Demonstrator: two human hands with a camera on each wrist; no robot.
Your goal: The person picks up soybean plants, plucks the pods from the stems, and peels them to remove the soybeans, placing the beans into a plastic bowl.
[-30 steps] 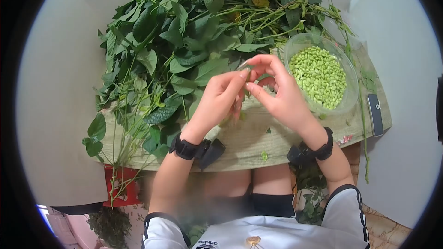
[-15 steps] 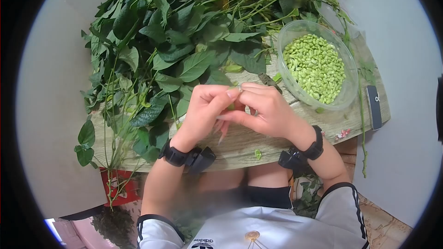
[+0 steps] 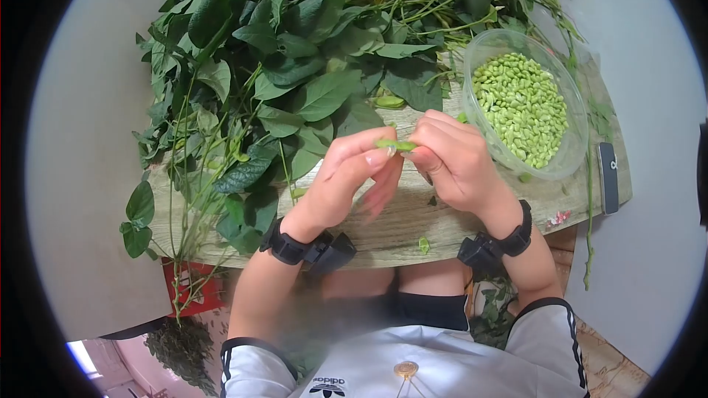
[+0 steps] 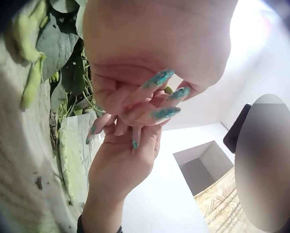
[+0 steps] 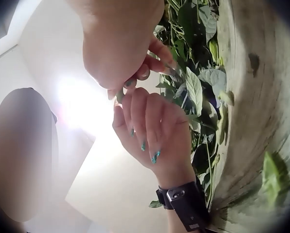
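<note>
A green soybean pod [image 3: 396,145] is held between both hands above the table. My left hand [image 3: 341,177] pinches it between thumb and index finger, its other fingers hanging lower. From the other side my right hand [image 3: 459,163] grips the pod's right end, with its fingers bent. In the left wrist view the fingers' long teal nails cover most of the pod. Just right of the right hand stands a clear plastic tub [image 3: 581,129] of shelled green soybeans [image 3: 520,107].
Leafy soybean stalks [image 3: 295,51] heap over the back and left of the wooden table [image 3: 354,239]. Loose pods [image 3: 389,102] lie by the leaves. A piece of green shell [image 3: 424,245] lies near the front edge, and a phone [image 3: 608,177] at the right edge.
Both hands dropped toward the table's front, then rose slightly again. The pod, mostly covered by fingers before, now shows between the fingertips. The head view has shifted a little.
</note>
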